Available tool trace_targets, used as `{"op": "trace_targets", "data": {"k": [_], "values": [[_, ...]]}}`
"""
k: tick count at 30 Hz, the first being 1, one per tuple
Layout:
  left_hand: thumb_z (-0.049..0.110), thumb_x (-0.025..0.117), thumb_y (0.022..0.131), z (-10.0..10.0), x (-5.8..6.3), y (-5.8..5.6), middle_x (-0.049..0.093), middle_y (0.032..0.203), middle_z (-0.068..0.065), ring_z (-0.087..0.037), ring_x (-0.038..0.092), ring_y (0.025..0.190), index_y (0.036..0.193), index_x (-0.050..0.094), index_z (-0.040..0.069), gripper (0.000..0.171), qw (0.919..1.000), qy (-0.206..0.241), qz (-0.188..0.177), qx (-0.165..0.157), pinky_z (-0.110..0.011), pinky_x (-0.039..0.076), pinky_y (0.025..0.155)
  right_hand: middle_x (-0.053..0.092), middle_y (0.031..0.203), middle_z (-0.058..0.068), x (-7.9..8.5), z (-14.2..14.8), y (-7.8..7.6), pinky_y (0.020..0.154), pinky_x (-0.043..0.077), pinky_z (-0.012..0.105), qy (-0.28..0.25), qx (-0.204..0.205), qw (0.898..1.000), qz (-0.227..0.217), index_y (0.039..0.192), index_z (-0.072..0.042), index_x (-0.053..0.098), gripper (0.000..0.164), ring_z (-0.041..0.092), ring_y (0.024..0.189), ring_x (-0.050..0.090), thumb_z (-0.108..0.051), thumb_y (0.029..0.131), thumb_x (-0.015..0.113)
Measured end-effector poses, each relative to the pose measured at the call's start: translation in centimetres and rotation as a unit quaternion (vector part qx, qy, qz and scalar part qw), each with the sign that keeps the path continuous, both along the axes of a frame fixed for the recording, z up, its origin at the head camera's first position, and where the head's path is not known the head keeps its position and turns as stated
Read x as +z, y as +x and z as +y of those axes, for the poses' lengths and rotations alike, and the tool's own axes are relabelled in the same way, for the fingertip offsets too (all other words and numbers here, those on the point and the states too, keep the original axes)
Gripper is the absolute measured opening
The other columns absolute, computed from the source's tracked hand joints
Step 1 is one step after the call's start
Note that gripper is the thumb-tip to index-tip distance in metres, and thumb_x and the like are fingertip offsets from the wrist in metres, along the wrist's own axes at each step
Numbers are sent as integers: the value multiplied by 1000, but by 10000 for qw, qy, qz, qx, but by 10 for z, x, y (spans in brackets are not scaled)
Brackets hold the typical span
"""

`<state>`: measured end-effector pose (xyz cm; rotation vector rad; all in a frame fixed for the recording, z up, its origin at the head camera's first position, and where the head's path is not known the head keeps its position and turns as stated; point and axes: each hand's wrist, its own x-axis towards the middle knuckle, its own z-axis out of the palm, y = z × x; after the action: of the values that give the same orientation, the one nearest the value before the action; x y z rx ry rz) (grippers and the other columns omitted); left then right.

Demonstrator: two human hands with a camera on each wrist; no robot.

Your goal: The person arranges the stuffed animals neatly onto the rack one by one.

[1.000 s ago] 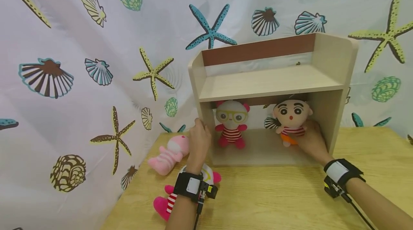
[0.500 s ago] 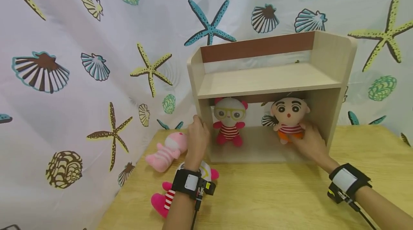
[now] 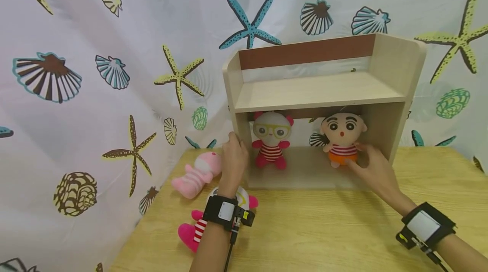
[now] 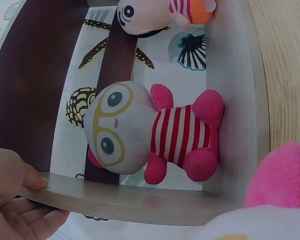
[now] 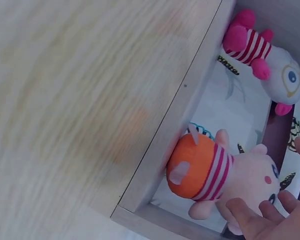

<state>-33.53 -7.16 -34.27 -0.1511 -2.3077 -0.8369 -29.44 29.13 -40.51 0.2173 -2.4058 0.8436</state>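
A cream wooden shelf stands on the table. My left hand grips its left side panel; in the left wrist view, that thumb lies along the inner face and the fingers curl outside. Inside the lower compartment, at left, sits a plush panda with yellow glasses and a red-striped body. At the right sits a plush boy doll in a striped shirt and orange shorts. My right hand is beside this doll, thumb and fingers apart near its body; the right wrist view shows fingers loosely spread by its head.
On the table, left of the shelf, lies a pink striped plush toy. A second plush panda lies closer, partly hidden behind my left forearm. A curtain printed with shells and starfish hangs behind.
My right hand has loosened from the boy doll and drawn back slightly right and toward me, its fingers spreading. The doll stays seated in the shelf. My left hand keeps its hold.
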Motion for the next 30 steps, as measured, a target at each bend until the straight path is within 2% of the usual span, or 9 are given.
{"op": "trace_targets", "data": {"k": [5, 9, 12, 15, 17, 20, 24, 27, 30], "values": [[4, 58, 97, 1, 2, -1, 64, 83, -30, -45, 68, 82, 99, 51, -6, 12, 10000, 50, -49, -38, -53, 54, 64, 58, 124, 29, 10, 3, 12, 76, 47, 58, 82, -50, 9999, 43, 128, 8, 55, 55, 44, 98, 60, -30, 92, 72], [3, 58, 97, 1, 3, 0, 64, 84, -31, -46, 68, 82, 99, 51, -6, 12, 10000, 64, -46, -17, -53, 54, 65, 63, 116, 28, 20, 6, 21, 72, 50, 55, 15, -110, 9996, 259, 120, 6, 60, 46, 44, 90, 66, -28, 92, 73], [3, 58, 97, 1, 2, -1, 64, 83, -31, -46, 68, 82, 99, 51, -6, 12, 10000, 6, 29, -14, -53, 54, 64, 67, 108, 26, 27, 7, 26, 72, 52, 35, -145, -200, 9981, 562, 114, 5, 63, 37, 42, 88, 68, -24, 92, 73], [2, 58, 97, 0, 2, -1, 64, 80, -30, -45, 68, 78, 98, 50, -6, 11, 9998, -56, 166, -23, -52, 54, 61, 69, 103, 25, 33, 9, 29, 73, 43, 14, -353, -342, 9946, 911, 111, 5, 64, 32, 42, 90, 67, -18, 91, 73], [1, 58, 96, -1, 2, -1, 63, 79, -30, -45, 68, 77, 98, 50, -7, 11, 9997, -80, 227, -32, -52, 54, 60, 69, 102, 26, 37, 11, 29, 74, 35, 6, -444, -483, 9914, 1130, 111, 7, 63, 32, 42, 91, 66, -15, 91, 74], [1, 58, 96, -1, 3, 0, 64, 80, -31, -46, 68, 77, 99, 51, -7, 11, 9998, -68, 193, -26, -52, 54, 61, 68, 103, 26, 43, 16, 29, 76, 32, 2, -647, -659, 9853, 1436, 112, 8, 63, 33, 10, 92, 67, -12, 90, 75], [1, 59, 96, 0, 3, 0, 64, 81, -32, -47, 68, 79, 99, 51, -7, 12, 9999, -25, 96, -28, -54, 54, 62, 67, 102, 24, 50, 25, 30, 77, 34, 1, -941, -750, 9775, 1732, 110, 10, 62, 31, -24, 87, 46, -9, 89, 74], [1, 59, 96, 1, 1, 1, 63, 80, -32, -47, 67, 78, 98, 50, -7, 12, 9999, 2, 130, -48, -54, 53, 62, 67, 101, 23, 53, 32, 29, 77, 37, 1, -1135, -846, 9726, 1842, 111, 10, 62, 31, -22, 85, 48, -9, 89, 74], [1, 59, 96, 2, 0, 2, 63, 80, -32, -47, 67, 77, 97, 50, -7, 12, 9999, 33, 137, -72, -54, 53, 61, 65, 103, 21, 56, 36, 28, 76, 38, 2, -1302, -1099, 9683, 1824, 117, 9, 60, 37, -19, 85, 47, -12, 89, 74]]}}
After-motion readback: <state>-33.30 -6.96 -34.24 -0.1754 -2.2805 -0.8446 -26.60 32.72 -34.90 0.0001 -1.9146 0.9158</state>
